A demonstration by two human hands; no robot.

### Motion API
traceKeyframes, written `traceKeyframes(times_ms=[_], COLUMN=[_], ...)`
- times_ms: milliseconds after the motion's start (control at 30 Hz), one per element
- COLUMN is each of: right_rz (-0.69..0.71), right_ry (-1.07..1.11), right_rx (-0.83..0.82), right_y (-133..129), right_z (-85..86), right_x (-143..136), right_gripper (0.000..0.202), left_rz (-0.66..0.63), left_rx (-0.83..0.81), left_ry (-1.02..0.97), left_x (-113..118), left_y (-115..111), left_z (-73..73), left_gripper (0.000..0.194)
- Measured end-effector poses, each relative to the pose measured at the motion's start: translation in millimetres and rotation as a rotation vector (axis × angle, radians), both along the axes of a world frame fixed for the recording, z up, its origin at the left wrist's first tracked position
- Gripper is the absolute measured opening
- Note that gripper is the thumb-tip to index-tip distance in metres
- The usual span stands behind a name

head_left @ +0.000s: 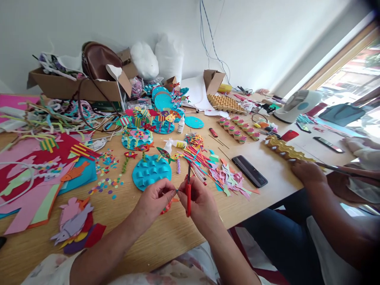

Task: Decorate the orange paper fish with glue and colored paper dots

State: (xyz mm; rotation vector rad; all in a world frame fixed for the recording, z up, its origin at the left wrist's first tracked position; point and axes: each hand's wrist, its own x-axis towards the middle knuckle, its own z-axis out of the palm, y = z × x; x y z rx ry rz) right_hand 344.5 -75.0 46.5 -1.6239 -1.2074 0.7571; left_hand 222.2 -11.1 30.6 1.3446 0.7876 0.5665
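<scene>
Over the table's front part, my left hand [160,194] and my right hand [197,202] almost meet, fingertips pinched around a tiny bluish piece too small to name. Red-handled scissors [189,198] hang in my right hand, blades pointing away from me. Just beyond my left hand lies a round blue base [152,171] covered with curled paper strips. Colourful paper fish [164,154] stand at its far edge. Part of a red and orange paper piece [168,206] shows below my fingers.
Paper sheets [44,178] and fish cutouts [73,221] lie left. Glue bottles [181,124] stand behind, paper scraps [227,178] and a black phone [249,171] right. Another person's hand [308,172] is at an egg carton [285,149]. A box [74,87] sits back left.
</scene>
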Motion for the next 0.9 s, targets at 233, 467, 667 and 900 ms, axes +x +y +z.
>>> traceKeyframes(times_ms=[233, 467, 667, 900], right_rz=[0.0, 0.059, 0.06, 0.074], right_ry=[-0.181, -0.339, -0.194, -0.21], right_rx=[-0.085, -0.027, -0.05, -0.062], right_y=[-1, -2, -15, -21], right_z=[5.7, 7.0, 1.7, -11.8], right_x=[6, 13, 14, 3], right_gripper=[0.009, 0.009, 0.012, 0.019], left_rz=[-0.107, -0.166, 0.088, 0.121], left_rx=[0.25, 0.337, -0.031, -0.097], left_ry=[0.119, 0.168, -0.104, -0.254], left_x=[4, 4, 9, 20], left_y=[4, 12, 12, 4], left_z=[-2.1, 7.7, 18.9, 21.0], left_gripper=[0.015, 0.013, 0.017, 0.015])
